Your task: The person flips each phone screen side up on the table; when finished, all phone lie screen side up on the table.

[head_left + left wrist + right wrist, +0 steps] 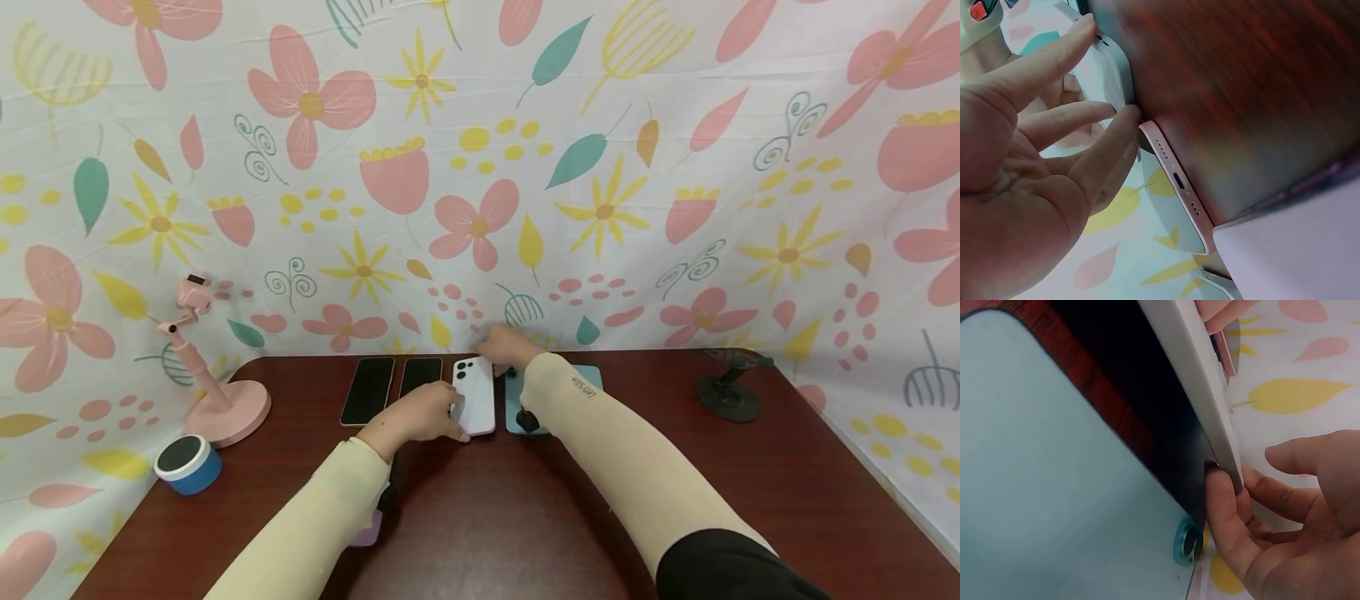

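Observation:
A white phone [480,408] lies back up on the brown table, its camera lenses at the far end. My left hand [423,414] holds its near end, thumb at the bottom edge and fingers along the left side. At the far right corner, my right hand [512,346] has its fingers bent about the phone's edge; the right wrist view shows the thumb [1294,455] standing off. To the right lies a light blue phone [590,377], partly hidden by the right forearm. Two phones, a larger dark-screened one [367,392] and a smaller one [422,373], lie to the left.
A pink phone stand [217,400] and a blue-and-white round container [189,467] stand at the left. On the right is a black stand [729,396]. A purple phone [367,532] shows beneath the left forearm. Flowered cloth [480,225] hangs behind the table [510,517].

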Tool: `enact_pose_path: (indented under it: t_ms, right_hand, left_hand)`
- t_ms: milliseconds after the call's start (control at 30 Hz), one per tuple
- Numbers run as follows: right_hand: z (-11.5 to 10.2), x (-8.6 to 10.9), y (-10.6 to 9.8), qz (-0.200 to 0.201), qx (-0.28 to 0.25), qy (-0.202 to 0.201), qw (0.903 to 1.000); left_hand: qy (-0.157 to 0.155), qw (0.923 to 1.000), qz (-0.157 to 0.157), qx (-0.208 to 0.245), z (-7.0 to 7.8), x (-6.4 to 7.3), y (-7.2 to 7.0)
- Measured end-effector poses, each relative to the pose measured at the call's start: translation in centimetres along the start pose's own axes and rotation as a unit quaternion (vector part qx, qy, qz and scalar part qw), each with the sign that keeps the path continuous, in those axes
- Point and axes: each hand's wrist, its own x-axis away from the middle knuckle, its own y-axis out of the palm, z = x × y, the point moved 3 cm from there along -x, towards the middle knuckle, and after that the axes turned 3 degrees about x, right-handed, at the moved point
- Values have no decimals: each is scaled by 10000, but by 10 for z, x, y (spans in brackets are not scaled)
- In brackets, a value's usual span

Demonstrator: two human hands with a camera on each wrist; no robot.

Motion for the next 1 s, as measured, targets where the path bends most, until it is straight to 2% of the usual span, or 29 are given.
enact_pose_path:
  t_ms: [167, 333, 633, 900, 1000]
  right_hand:
    - [0, 2, -2, -135, -324, 34, 9994]
    - [2, 3, -4, -364, -890, 254, 9950]
    - [6, 6, -10, -949, -1810, 445, 9779]
    - [14, 7, -11, -1042, -2346, 592, 9647]
    - [13, 8, -13, -1062, -2528, 651, 9595]
  left_hand:
    - [7, 10000, -56, -7, 0, -1, -1]
    - [83, 9998, -137, -89, 0, -1, -2]
    - [-14, 9997, -186, 125, -1, 4, -4]
    - [154, 9986, -315, 387, -6, 3, -4]
    - [92, 9977, -349, 577, -7, 2, -6]
